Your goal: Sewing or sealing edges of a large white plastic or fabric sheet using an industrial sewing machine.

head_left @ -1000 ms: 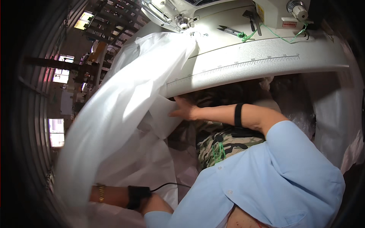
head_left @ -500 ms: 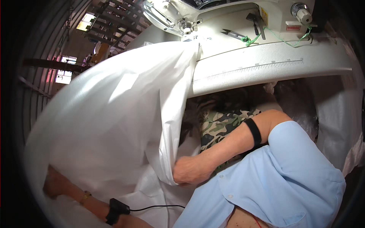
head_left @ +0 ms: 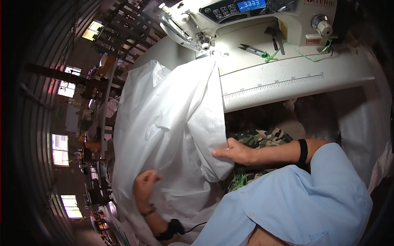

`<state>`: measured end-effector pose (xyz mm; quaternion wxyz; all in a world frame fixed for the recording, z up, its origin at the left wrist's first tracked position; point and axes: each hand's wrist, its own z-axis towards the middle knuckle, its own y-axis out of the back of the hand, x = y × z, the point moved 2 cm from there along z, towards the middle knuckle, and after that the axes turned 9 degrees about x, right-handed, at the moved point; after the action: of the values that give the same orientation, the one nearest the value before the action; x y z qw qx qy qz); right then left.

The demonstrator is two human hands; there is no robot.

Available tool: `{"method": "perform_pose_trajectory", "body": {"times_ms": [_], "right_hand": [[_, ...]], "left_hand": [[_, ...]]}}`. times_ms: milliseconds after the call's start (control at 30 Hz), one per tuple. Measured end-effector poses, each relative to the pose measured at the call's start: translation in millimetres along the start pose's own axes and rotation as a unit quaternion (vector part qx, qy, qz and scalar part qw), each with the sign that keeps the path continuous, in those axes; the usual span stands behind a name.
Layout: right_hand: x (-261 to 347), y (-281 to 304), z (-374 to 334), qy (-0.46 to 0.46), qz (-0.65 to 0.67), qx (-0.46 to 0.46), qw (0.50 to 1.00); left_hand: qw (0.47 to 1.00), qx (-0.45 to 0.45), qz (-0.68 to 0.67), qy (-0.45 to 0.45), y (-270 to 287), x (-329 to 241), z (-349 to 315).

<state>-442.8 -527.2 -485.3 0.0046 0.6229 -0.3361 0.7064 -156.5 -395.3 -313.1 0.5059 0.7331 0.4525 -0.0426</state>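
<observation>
A large white woven plastic sheet [head_left: 172, 110] hangs from the needle area of a white sewing machine [head_left: 242, 22] down across my lap. Its upper corner lies under the lit presser foot. My right hand [head_left: 236, 152] grips the sheet's right edge, thumb on top and the other fingers mostly hidden behind. Over the lower left part of the sheet, my left hand [head_left: 145, 186] is curled closed, slightly blurred by motion, with no cloth visibly bunched in it. A watch band and a black strapped device sit on the left wrist and forearm.
Snips [head_left: 252, 50] with green thread and a dark small tool [head_left: 273, 37] lie on the machine bed. A printed ruler [head_left: 275, 84] runs along the table's front edge. Camouflage cloth [head_left: 262, 138] and green thread ends [head_left: 240, 179] are at my lap. Metal railings stand at left.
My left hand has come rightward and up from the sheet's far left side. The sheet, spread wide before, now hangs narrower in folds. My right hand has moved up and right along its edge.
</observation>
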Motion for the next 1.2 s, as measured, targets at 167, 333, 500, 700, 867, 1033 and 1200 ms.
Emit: {"method": "perform_pose_trajectory", "body": {"times_ms": [167, 333, 500, 700, 867, 1033, 1200], "right_hand": [[-18.9, 3.6, -8.8, -0.058, -0.105, -0.154, 0.981], [68.2, -10.6, -54.3, 0.076, -0.239, -0.008, 0.968], [-7.6, 91.0, -91.7, -0.113, -0.414, -0.166, 0.888], [73.9, 57.1, -74.3, -0.026, -0.712, -0.193, 0.675], [60.3, 36.8, -45.0, 0.163, -0.738, -0.101, 0.647], [23.3, 64.9, -33.2, -0.035, -0.777, -0.013, 0.628], [30.6, 23.2, -5.2, 0.032, -0.535, -0.023, 0.844]], "left_hand": [[0.898, -0.132, 0.131, -0.399, -95.7, -96.8, 16.1], [0.872, -0.278, 0.208, -0.344, -91.2, -67.5, 82.7], [0.875, -0.286, 0.244, -0.305, -121.6, -56.6, 74.7], [0.836, -0.435, 0.231, -0.243, -138.9, 4.1, 80.9], [0.849, -0.430, 0.178, -0.250, -127.5, 19.2, 92.1], [0.866, -0.406, 0.134, -0.259, -101.2, 16.8, 69.3], [0.903, -0.324, 0.140, -0.244, -92.0, 24.3, 66.3]]}}
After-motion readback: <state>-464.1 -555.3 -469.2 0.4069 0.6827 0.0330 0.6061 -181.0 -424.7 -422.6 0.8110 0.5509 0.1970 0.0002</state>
